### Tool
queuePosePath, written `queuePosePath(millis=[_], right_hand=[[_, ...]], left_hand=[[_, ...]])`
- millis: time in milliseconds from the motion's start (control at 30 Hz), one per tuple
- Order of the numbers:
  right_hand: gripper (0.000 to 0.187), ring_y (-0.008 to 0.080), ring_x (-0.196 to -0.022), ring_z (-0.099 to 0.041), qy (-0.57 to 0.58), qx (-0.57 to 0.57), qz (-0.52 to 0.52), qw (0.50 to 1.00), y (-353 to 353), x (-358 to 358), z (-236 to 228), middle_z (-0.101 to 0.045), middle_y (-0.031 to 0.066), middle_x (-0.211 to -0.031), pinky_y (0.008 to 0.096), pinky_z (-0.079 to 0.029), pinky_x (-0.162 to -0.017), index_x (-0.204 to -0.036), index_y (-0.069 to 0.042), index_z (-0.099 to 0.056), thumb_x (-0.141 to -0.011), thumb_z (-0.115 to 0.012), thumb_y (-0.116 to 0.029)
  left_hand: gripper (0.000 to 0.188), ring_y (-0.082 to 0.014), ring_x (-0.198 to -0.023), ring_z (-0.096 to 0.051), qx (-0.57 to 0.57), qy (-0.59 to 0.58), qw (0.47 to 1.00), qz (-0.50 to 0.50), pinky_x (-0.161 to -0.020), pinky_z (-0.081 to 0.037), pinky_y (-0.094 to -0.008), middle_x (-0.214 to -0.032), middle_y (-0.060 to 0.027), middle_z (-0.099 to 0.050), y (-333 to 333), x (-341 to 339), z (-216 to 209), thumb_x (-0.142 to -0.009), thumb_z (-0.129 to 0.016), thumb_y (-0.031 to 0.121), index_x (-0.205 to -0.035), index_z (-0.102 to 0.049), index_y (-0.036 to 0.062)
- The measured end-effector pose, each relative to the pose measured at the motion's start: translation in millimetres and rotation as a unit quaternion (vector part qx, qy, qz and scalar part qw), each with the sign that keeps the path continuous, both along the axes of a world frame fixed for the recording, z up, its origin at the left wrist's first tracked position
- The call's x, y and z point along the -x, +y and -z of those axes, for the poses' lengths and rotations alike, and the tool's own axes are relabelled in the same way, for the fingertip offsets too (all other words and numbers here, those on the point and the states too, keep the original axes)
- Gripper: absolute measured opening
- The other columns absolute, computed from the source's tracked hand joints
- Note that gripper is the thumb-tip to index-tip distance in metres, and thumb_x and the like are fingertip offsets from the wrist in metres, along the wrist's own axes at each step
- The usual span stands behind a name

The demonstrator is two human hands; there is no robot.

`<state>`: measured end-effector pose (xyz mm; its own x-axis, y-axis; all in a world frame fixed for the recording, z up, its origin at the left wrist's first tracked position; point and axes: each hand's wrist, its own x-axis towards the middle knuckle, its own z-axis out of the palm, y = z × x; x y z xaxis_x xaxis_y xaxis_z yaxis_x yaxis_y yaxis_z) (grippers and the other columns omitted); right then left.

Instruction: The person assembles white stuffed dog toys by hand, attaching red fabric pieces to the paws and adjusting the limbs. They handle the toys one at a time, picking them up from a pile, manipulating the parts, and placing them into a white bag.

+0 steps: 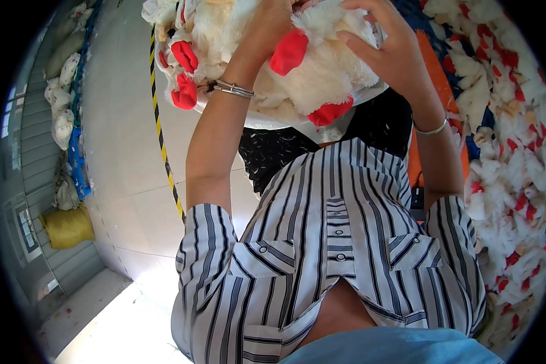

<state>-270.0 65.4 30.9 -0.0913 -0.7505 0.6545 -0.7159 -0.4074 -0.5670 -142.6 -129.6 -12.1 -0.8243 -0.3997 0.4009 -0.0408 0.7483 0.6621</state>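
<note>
A heap of cream-white plush pieces (330, 67) with red fabric tips rests in front of my lap, at the top of the view. My left hand (275, 17) reaches into the plush beside a red tip (289, 52); fur and the picture's edge hide its fingers. At the heap's right side is my right hand (394, 51), its thumb and fingers spread apart over the white fur. A small greyish piece shows beside its palm, too little of it visible to name. Further red tips (184, 56) hang at the heap's left side.
A large pile of similar white and red plush pieces (509, 200) lies on the right, beside an orange panel (434, 79). Black-and-yellow tape (158, 127) runs along the pale floor on the left. White sacks (62, 115) and a yellow sack (68, 227) line the far left wall.
</note>
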Motion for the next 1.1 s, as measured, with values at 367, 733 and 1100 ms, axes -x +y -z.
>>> queuePosePath(millis=[367,733,1100], right_hand=[[0.019,0.0154,-0.088,-0.061,0.212,0.059,0.047,0.974,-11,-21,7,-0.063,0.0052,-0.098,0.0272,-0.05,-0.077,-0.108,-0.007,-0.063,-0.089,-0.063,-0.01],[0.015,0.0196,-0.092,-0.065,0.006,-0.013,0.047,0.999,10,15,29,-0.067,0.0057,-0.101,0.0263,-0.052,-0.08,-0.105,-0.007,-0.064,-0.091,-0.064,-0.011],[0.023,0.0174,-0.1,-0.064,-0.135,-0.05,0.032,0.989,36,45,53,-0.067,0.0063,-0.106,0.0246,-0.051,-0.084,-0.118,-0.005,-0.061,-0.097,-0.057,-0.014]], left_hand=[[0.021,-0.0117,-0.075,-0.055,-0.104,-0.012,0.994,-0.011,-0.069,-0.047,-0.0293,-0.081,-0.0066,-0.064,31,6,-28,-0.091,-0.059,0.02,-0.094,-0.064,-0.0005],[0.024,-0.0092,-0.084,-0.057,-0.201,0.035,0.979,-0.006,-0.078,-0.047,-0.0259,-0.086,-0.0048,-0.065,50,7,-41,-0.094,-0.057,0.021,-0.097,-0.065,-0.0012],[0.023,-0.0122,-0.095,-0.058,-0.044,0.104,0.993,0.037,-0.088,-0.045,-0.0248,-0.099,-0.0042,-0.062,93,-24,-59,-0.082,-0.068,-0.001,-0.104,-0.062,0.0038]])
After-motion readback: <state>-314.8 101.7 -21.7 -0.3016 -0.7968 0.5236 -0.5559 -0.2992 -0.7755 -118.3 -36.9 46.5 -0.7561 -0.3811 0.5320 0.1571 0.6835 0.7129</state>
